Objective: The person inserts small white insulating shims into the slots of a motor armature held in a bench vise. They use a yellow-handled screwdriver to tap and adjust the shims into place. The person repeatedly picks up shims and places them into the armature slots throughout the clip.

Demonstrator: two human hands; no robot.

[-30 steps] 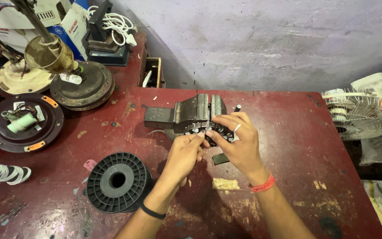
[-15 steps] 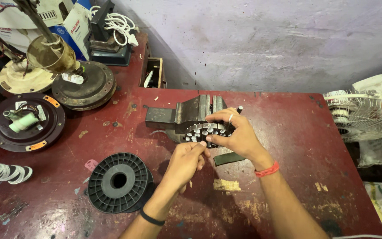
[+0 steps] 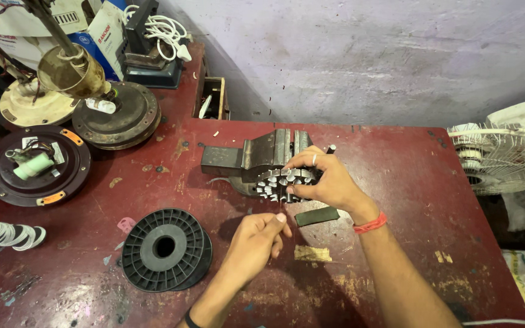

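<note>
A worn, dark red metal table (image 3: 396,182) with scratched, flaking paint fills most of the frame, set against a rough grey plastered wall.

At the centre, a heavy grey steel bench vise (image 3: 256,157) sits on the table. Just below its jaws is a round, toothed metal motor core (image 3: 284,183), its rim ringed with blocky silver-grey teeth.

The right hand (image 3: 329,182), with a ring on one finger and a red thread band at the wrist, curls over the right side of the core, fingers wrapped closed on its rim.

The left hand (image 3: 256,240), lower centre, is closed nearly into a fist just below the core, thumb and forefinger pinched together; whatever they pinch is too fine to make out. A dark band circles that wrist.

Between the hands lies a small flat dark rectangular bar (image 3: 316,216); below it, a scrap of yellowish paper (image 3: 311,253).

At the lower left of centre lies an empty black plastic spool (image 3: 165,248) with a ribbed, spoked flange.

In the upper left are round ceiling fan motor housings: one dark and open with a pale green part inside (image 3: 36,165), another dull brown (image 3: 116,115). A white wire fan guard (image 3: 499,158) sits at the right edge.
</note>
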